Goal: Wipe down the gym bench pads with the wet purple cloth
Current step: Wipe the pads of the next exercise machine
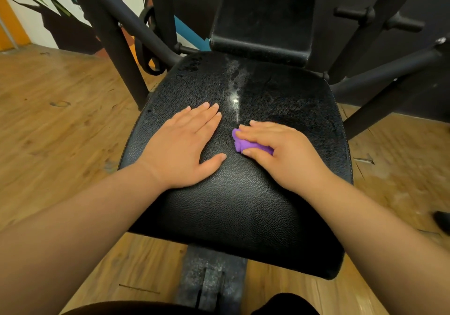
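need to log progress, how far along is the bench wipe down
Early on, it seems. Done: a wet streak runs down the middle of the seat pad, so some wiping has happened. In hand: the right hand grips the purple cloth on the seat pad while the left hand presses flat beside it. Left: the back pad looks speckled, apparently unwiped.

The seat pad (233, 217) is left open in front; its middle is filled by the left hand (180, 144) and the right hand (282, 154) holding a cloth (243, 145). Passage is blocked beyond by the back pad (264, 15), sideways by frame bars (114, 54).
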Tool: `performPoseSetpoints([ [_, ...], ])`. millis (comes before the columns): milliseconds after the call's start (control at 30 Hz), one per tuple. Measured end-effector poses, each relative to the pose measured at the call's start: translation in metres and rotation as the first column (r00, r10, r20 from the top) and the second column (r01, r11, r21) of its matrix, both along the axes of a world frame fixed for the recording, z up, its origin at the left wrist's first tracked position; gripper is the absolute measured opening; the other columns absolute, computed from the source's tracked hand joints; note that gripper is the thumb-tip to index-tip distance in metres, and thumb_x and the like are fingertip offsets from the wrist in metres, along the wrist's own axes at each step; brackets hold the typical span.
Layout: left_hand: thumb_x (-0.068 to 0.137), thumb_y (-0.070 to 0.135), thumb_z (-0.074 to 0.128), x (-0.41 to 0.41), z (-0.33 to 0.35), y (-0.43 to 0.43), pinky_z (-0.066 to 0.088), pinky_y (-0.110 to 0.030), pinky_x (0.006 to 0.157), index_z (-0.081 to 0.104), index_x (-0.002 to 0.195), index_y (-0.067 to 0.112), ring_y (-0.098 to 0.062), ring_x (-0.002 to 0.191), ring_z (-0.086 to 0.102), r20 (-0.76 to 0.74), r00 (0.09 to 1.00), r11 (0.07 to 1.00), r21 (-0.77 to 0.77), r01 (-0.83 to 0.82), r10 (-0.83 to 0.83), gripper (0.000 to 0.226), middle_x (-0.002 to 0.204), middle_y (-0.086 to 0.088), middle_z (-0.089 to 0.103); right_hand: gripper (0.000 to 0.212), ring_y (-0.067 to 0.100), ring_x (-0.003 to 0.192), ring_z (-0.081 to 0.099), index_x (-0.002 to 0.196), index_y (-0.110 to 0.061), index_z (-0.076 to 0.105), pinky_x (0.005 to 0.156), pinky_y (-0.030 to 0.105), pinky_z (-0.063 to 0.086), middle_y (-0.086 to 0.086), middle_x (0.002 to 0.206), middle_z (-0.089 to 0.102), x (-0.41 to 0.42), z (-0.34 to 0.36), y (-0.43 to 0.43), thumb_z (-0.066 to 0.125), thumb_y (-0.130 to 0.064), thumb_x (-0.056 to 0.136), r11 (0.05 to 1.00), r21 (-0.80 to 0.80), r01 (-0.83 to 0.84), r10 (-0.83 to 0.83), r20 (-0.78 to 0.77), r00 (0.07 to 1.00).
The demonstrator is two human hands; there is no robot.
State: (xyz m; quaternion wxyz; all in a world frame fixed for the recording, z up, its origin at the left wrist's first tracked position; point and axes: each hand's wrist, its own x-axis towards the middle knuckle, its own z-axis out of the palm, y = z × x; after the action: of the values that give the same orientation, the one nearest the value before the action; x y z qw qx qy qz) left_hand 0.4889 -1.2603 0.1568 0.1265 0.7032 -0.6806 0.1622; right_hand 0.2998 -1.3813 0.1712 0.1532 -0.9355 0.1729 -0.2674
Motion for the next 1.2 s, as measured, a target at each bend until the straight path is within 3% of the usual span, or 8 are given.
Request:
performPoseSetpoints([
  [167, 0.088, 0.062, 0.030, 0.000, -0.001, 0.004, 0.016, -0.042, 0.119, 0.036, 0.147, 0.004, -0.027, 0.145, 0.026, 0.047, 0.999, 1.000, 0.024, 0.004, -0.005, 0.083, 0.155, -0.013, 0.031, 0.028, 0.012, 0.101, 0.050, 0.103, -0.025, 0.076, 0.094, 0.018, 0.033, -0.012, 0.107, 0.061, -0.004, -0.011, 0.020, 0.064, -0.039, 0.082, 0.996, -0.042, 0.083, -0.080, 0.068, 0.994],
  [400, 0.090, 0.063, 0.031, -0.002, -0.012, 0.020, 0.015, -0.042, 0.120, 0.033, 0.149, 0.004, -0.026, 0.146, 0.023, 0.088, 0.996, 1.000, 0.013, 0.002, -0.003, 0.083, 0.157, -0.013, 0.027, 0.022, 0.018, 0.095, 0.051, 0.099, -0.023, 0.077, 0.090, 0.007, 0.028, -0.011, 0.096, 0.065, -0.006, -0.008, 0.019, 0.069, -0.030, 0.080, 0.994, -0.021, 0.111, -0.109, 0.088, 0.990],
  [500, 0.088, 0.063, 0.033, -0.003, -0.011, 0.019, 0.013, -0.040, 0.119, 0.035, 0.148, 0.005, -0.026, 0.146, 0.025, 0.077, 0.997, 1.000, 0.000, 0.000, 0.000, 0.083, 0.156, -0.012, 0.030, 0.022, 0.017, 0.091, 0.052, 0.098, -0.021, 0.075, 0.089, 0.012, 0.031, -0.008, 0.094, 0.065, -0.005, -0.012, 0.030, 0.067, -0.031, 0.081, 0.987, -0.063, 0.149, -0.140, 0.132, 0.981],
  [667, 0.087, 0.062, 0.035, -0.003, -0.011, 0.020, 0.013, -0.040, 0.119, 0.038, 0.147, 0.005, -0.026, 0.145, 0.027, 0.065, 0.998, 1.000, -0.003, 0.002, -0.002, 0.083, 0.155, -0.012, 0.033, 0.024, 0.019, 0.095, 0.056, 0.105, -0.025, 0.074, 0.088, 0.036, 0.044, -0.012, 0.101, 0.066, -0.024, -0.031, 0.057, 0.063, -0.035, 0.085, 0.995, -0.100, 0.011, -0.005, 0.054, 0.999],
  [833, 0.087, 0.064, 0.032, -0.005, -0.009, 0.020, 0.012, -0.040, 0.119, 0.037, 0.147, 0.005, -0.026, 0.145, 0.026, 0.062, 0.998, 1.000, 0.003, -0.013, 0.013, 0.084, 0.155, -0.011, 0.032, 0.023, 0.024, 0.096, 0.057, 0.101, -0.021, 0.075, 0.093, 0.013, 0.031, -0.007, 0.104, 0.068, -0.011, -0.015, 0.038, 0.066, -0.032, 0.083, 0.981, -0.057, 0.183, -0.174, 0.128, 0.976],
  [1033, 0.087, 0.060, 0.031, -0.005, -0.008, 0.023, 0.014, -0.040, 0.119, 0.038, 0.147, 0.007, -0.026, 0.145, 0.027, 0.043, 0.999, 1.000, 0.021, -0.009, 0.008, 0.080, 0.154, -0.011, 0.035, 0.020, 0.024, 0.091, 0.059, 0.100, -0.024, 0.076, 0.083, 0.039, 0.044, -0.010, 0.103, 0.068, -0.024, -0.040, 0.068, 0.064, -0.034, 0.087, 0.983, -0.172, 0.061, -0.047, 0.082, 0.995],
  [1133, 0.088, 0.057, 0.030, -0.005, -0.008, 0.023, 0.014, -0.039, 0.118, 0.041, 0.145, 0.007, -0.025, 0.144, 0.029, 0.032, 0.999, 1.000, 0.014, -0.005, 0.004, 0.077, 0.153, -0.010, 0.037, 0.023, 0.025, 0.090, 0.059, 0.102, -0.023, 0.076, 0.084, 0.037, 0.045, -0.008, 0.104, 0.068, -0.026, -0.037, 0.062, 0.063, -0.035, 0.088, 0.983, -0.181, -0.004, 0.012, 0.044, 0.999],
  [1200, 0.088, 0.056, 0.030, -0.005, -0.008, 0.024, 0.014, -0.039, 0.118, 0.042, 0.145, 0.007, -0.025, 0.144, 0.030, 0.032, 1.000, 1.000, 0.013, -0.002, 0.001, 0.076, 0.153, -0.010, 0.037, 0.021, 0.025, 0.093, 0.058, 0.102, -0.022, 0.076, 0.091, 0.027, 0.040, -0.007, 0.103, 0.068, -0.020, -0.027, 0.052, 0.065, -0.033, 0.086, 0.988, -0.134, 0.077, -0.067, 0.081, 0.994],
])
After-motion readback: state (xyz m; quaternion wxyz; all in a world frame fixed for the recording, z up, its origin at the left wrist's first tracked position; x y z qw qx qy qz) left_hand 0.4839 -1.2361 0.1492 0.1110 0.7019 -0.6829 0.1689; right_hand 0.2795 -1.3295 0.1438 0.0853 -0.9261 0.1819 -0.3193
